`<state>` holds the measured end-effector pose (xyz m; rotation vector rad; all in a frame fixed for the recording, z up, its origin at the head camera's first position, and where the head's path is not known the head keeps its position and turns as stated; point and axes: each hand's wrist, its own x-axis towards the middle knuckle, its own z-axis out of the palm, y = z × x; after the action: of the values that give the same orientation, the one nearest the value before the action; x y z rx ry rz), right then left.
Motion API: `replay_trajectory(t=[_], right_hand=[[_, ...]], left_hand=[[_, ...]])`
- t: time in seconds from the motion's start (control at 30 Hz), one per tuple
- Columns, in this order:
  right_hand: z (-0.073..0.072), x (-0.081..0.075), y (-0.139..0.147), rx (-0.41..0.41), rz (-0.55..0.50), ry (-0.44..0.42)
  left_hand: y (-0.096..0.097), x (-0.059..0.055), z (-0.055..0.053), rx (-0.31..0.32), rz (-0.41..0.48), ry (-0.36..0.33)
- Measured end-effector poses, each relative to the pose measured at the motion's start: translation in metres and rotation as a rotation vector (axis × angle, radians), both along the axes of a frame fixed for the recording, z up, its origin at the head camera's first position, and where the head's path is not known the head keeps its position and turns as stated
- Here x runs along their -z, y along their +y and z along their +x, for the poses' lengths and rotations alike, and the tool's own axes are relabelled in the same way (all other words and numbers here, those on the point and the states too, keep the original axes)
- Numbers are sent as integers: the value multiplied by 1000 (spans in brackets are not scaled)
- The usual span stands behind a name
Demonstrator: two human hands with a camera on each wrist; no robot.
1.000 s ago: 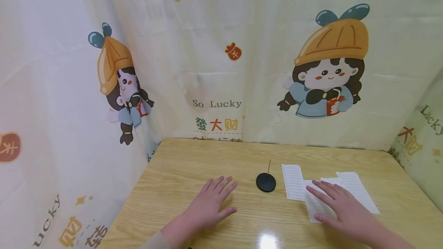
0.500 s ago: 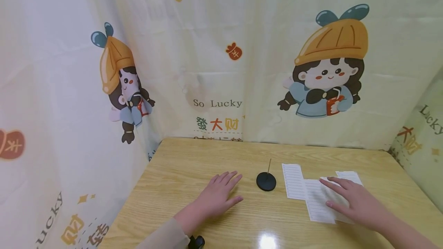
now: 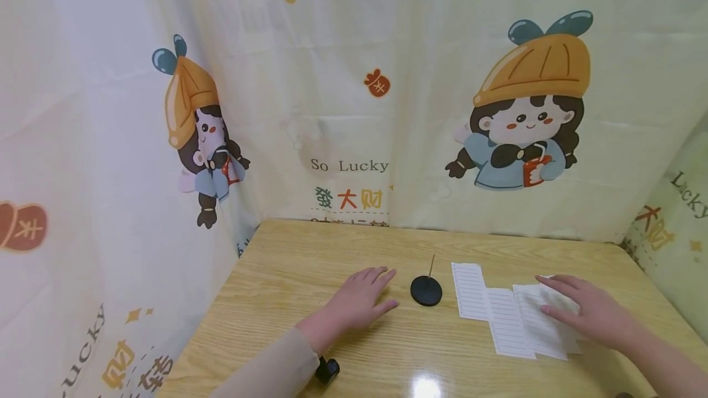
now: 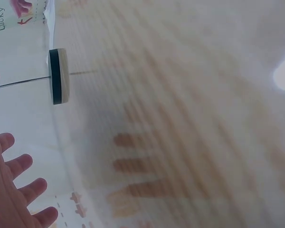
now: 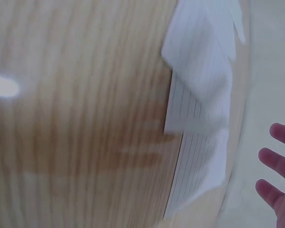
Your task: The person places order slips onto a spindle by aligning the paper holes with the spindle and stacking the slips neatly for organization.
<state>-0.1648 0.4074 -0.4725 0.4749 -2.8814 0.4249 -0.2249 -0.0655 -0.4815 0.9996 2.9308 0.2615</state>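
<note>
A bill spike (image 3: 426, 290) with a round black base and thin upright rod stands on the wooden table. My left hand (image 3: 358, 300) hovers or rests just left of it, fingers spread and relaxed, holding nothing. In the left wrist view the spike's base (image 4: 60, 76) lies beyond that hand's fingers (image 4: 20, 166). Several lined paper slips (image 3: 511, 324) overlap in a row to the right of the spike. Above the rightmost slips (image 3: 544, 321) is my right hand (image 3: 594, 312), partly covering them. Its fingers (image 5: 275, 161) are extended and loose; whether they touch paper I cannot tell.
A patterned cloth (image 3: 332, 109) hangs behind and at both sides of the table (image 3: 310, 250). A small black device (image 3: 327, 371) sits at my left wrist. Bright light reflects off the tabletop near the front.
My left hand has moved right and slightly forward, nearer the bill spike. My right hand has shifted right across the slips, uncovering more of the middle ones. The spike stays where it was.
</note>
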Motion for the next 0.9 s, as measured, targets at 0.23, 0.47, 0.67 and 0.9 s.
replay_trajectory(t=[0.23,0.47,0.67,0.9], right_hand=[[-5,2,26,53,0,-59],[-11,11,38,65,11,-101],[-20,15,37,64,33,-111],[-29,22,35,52,66,-125]], left_hand=[[9,0,-10,3,26,-23],[17,5,-18,15,8,-20],[25,11,-28,14,2,-51],[33,14,-34,13,-50,-89]])
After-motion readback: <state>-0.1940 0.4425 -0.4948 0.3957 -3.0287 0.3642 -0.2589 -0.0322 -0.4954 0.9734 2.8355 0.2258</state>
